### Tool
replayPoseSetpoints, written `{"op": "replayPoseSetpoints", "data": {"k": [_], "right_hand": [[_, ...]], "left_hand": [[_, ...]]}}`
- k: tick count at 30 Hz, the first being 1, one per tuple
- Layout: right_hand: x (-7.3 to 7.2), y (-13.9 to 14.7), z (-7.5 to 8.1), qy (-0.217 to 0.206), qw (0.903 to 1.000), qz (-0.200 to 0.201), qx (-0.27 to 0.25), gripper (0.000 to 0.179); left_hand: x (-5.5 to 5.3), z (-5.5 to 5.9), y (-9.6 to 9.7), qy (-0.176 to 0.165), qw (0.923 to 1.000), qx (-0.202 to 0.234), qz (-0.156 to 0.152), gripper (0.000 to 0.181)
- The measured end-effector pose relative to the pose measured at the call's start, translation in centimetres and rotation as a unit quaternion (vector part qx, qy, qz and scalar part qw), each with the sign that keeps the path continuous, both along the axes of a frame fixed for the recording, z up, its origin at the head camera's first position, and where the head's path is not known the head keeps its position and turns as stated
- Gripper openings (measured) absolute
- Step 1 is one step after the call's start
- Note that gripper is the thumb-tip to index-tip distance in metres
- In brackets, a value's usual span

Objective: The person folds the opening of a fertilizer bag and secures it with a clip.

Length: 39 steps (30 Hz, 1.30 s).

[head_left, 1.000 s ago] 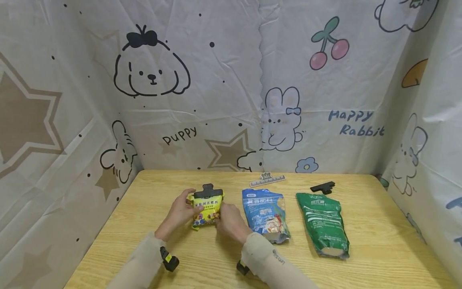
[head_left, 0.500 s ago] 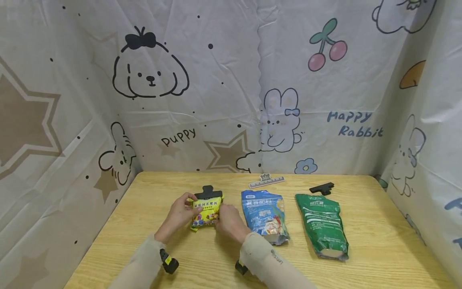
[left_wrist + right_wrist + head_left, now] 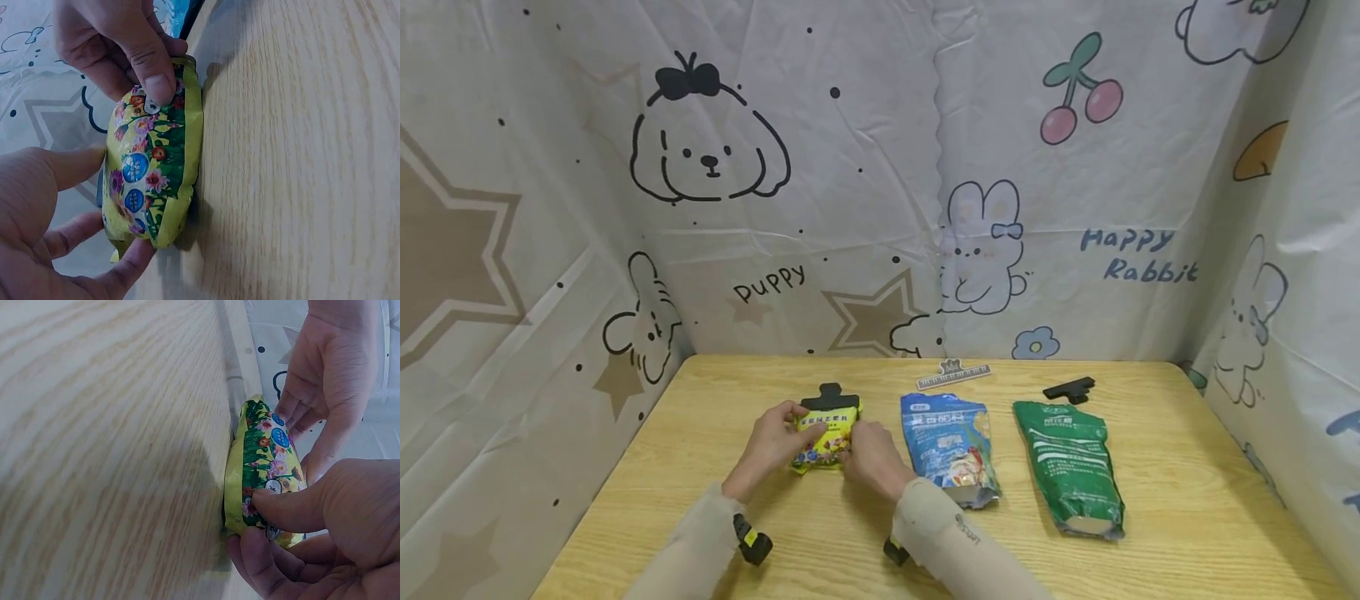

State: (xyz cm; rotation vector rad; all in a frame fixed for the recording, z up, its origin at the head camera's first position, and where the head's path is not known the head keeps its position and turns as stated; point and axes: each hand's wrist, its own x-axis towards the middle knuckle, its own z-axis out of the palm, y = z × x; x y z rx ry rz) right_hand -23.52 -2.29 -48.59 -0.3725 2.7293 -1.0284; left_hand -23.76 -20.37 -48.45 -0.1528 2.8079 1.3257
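Note:
A small yellow bag printed with flowers stands between my two hands, a black clip across its top edge. My left hand holds its left side, thumb against the printed front and fingers at the edge. In the left wrist view, one of those fingers reaches the bag's lower corner. My right hand pinches the right side; the right wrist view has its thumb pressed on the flower print and its fingers curled at the lower corner. The bag's back is hidden.
To the right on the wooden table lie a blue bag and a green bag. Behind the blue one is a piano-keyboard clip; behind the green one, a black clip. A printed cloth walls the back and sides.
The yellow bag has shifted slightly left, both hands still on it, and my right hand has moved a little left with it. The other bags and clips stay put.

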Motion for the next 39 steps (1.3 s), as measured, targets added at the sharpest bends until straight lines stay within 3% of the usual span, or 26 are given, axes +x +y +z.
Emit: {"op": "replayPoseSetpoints", "data": {"k": [7,16,27,39], "right_hand": [[-0.2,-0.7,-0.1,0.003,0.9999,-0.002,0.013,0.011],[-0.7,-1.0,-0.1,-0.032,0.9995,0.000,0.003,0.018],[-1.4,-1.8,-0.6,-0.020,0.9995,0.009,0.024,0.024],[-2.1,-3.0,-0.4,-0.004,0.9988,0.004,0.049,0.030]], "left_hand": [[-0.1,0.5,0.4,0.014,0.9979,-0.060,0.016,0.064],[-0.4,1.2,1.0,-0.020,0.9945,-0.096,0.037,0.064],[-1.1,1.2,0.9,-0.019,0.9920,-0.120,0.036,0.063],[-2.2,1.5,0.0,-0.037,0.9929,-0.105,0.042,0.063]]}}
